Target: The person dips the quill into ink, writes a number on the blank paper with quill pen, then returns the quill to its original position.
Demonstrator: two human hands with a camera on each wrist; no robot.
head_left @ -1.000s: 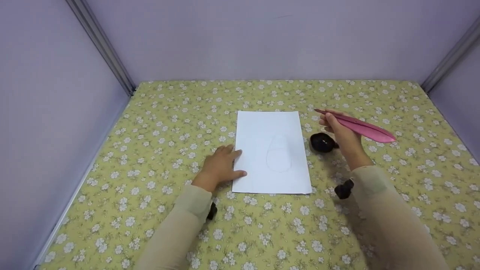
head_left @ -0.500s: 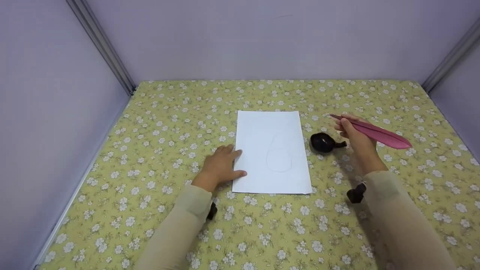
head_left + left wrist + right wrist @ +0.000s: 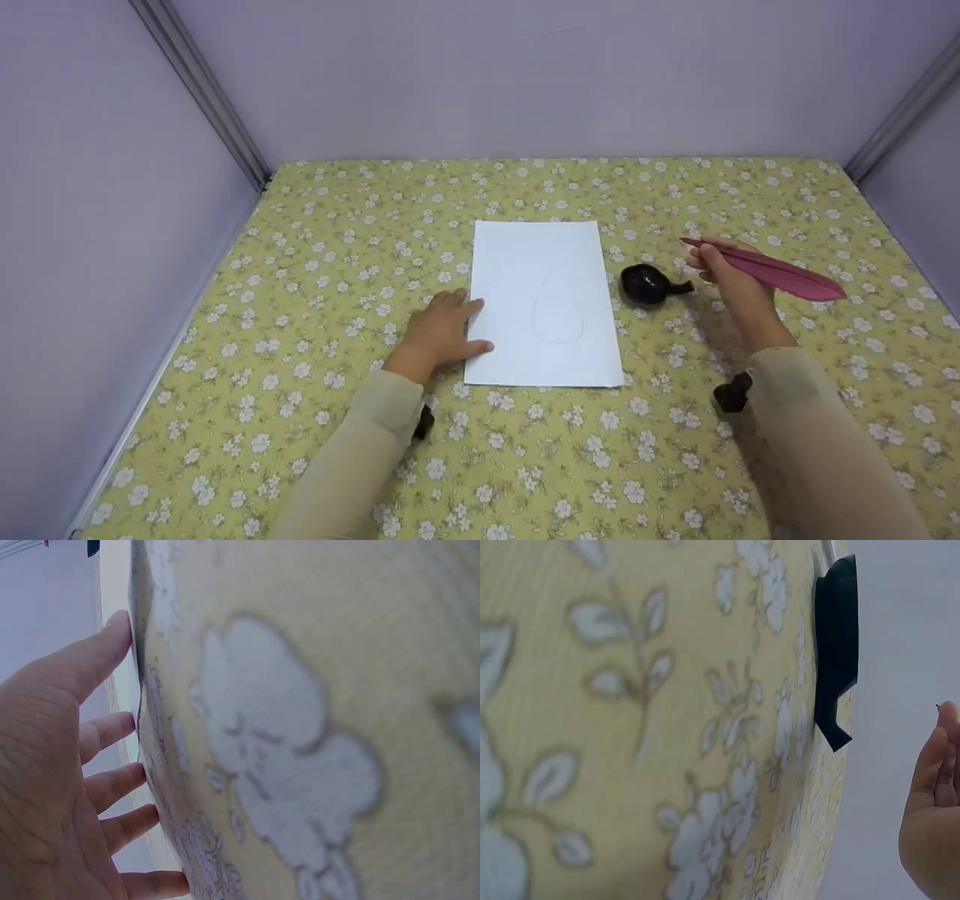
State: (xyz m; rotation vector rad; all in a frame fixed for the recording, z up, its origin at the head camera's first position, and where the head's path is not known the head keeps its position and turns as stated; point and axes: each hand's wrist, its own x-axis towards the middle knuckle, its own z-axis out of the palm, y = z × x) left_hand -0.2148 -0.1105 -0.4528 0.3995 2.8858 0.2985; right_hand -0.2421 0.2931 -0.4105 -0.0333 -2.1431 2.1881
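A white sheet of paper (image 3: 517, 262) lies on the table, with a faint rounded outline drawn on its right half. My left hand (image 3: 439, 330) rests at the paper's left edge, fingers spread, thumb and index finger on the sheet; in the left wrist view the fingertips (image 3: 124, 724) touch down along its edge. To the right, my right hand (image 3: 731, 274) pinches a pink feather quill (image 3: 795, 277), its dark tip pointing left and its plume trailing right. Just left of that hand sits a small black bowl with a short handle (image 3: 645, 285), also seen side-on in the right wrist view.
A yellow floral cloth (image 3: 337, 247) covers the table. Pale panels (image 3: 480, 82) stand behind and at both sides, with grey metal posts (image 3: 202, 90) at the corners. A dark wrist camera (image 3: 733, 392) hangs under the right sleeve.
My right hand has moved right and slightly toward me with the quill, away from the black bowl, whose handle now shows fully. The left hand and the paper stay in place.
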